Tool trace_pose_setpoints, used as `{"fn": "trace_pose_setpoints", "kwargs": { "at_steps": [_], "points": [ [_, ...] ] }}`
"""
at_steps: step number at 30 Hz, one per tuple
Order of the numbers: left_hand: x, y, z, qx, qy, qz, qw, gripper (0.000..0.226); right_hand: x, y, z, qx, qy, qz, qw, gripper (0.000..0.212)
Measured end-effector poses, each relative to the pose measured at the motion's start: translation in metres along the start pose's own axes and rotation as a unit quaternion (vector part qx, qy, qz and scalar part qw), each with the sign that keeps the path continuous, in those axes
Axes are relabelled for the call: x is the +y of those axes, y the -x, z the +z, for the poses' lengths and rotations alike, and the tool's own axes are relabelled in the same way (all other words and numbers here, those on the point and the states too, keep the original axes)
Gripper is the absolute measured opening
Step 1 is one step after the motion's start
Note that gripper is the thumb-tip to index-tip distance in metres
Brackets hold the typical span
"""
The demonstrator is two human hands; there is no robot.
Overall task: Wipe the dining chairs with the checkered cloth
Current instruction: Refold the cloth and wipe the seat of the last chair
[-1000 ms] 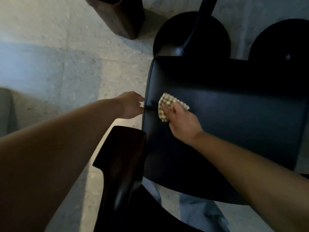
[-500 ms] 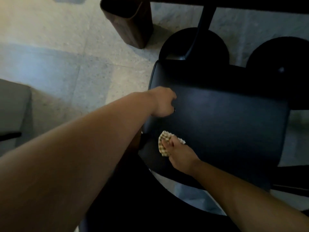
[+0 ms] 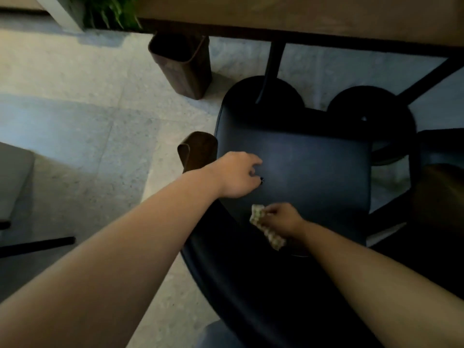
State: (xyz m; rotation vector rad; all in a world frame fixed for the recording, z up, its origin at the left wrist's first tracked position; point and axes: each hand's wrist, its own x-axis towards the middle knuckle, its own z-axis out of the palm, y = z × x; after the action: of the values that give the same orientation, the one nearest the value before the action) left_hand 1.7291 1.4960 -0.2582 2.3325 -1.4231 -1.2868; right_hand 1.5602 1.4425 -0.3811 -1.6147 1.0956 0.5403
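A dining chair with a black padded seat point(image 3: 313, 167) stands below me, its dark curved backrest point(image 3: 226, 272) nearest to me and a brown wooden arm point(image 3: 198, 151) at its left side. My right hand point(image 3: 283, 219) grips the bunched beige checkered cloth point(image 3: 258, 217) at the near edge of the seat, close to the backrest. One end of the cloth trails under my wrist. My left hand point(image 3: 236, 174) rests on the left part of the seat with loosely curled fingers and holds nothing.
A wooden table top point(image 3: 301, 18) crosses the top of the view, with black legs and two round black bases point(image 3: 263, 94) beyond the chair. A brown bin point(image 3: 185, 64) stands on the stone floor. Another dark chair point(image 3: 439, 184) is at the right, grey furniture point(image 3: 12, 177) at the left.
My right hand drew the cloth from the left middle of the seat back to its near edge. My left hand left the seat's side edge and now lies on the seat.
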Motion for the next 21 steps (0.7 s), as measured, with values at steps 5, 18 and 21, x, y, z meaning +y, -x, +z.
{"fn": "trace_pose_setpoints", "kwargs": {
  "at_steps": [5,18,21],
  "points": [
    [0.017,0.068,-0.021,0.108,0.153,-0.002,0.982,0.049,-0.068,0.082,-0.055,0.072,-0.297,-0.04,0.951,0.019],
    [0.133,0.204,-0.067,0.221,0.532,0.023,0.817,0.047,-0.151,0.309,-0.127,-0.036,-0.48,-0.191,0.855,0.032],
    [0.169,0.222,-0.074,0.3,0.566,0.063,0.765,0.034,-0.152,0.342,-0.139,-0.011,-0.478,-0.205,0.854,0.034]
  ]
}}
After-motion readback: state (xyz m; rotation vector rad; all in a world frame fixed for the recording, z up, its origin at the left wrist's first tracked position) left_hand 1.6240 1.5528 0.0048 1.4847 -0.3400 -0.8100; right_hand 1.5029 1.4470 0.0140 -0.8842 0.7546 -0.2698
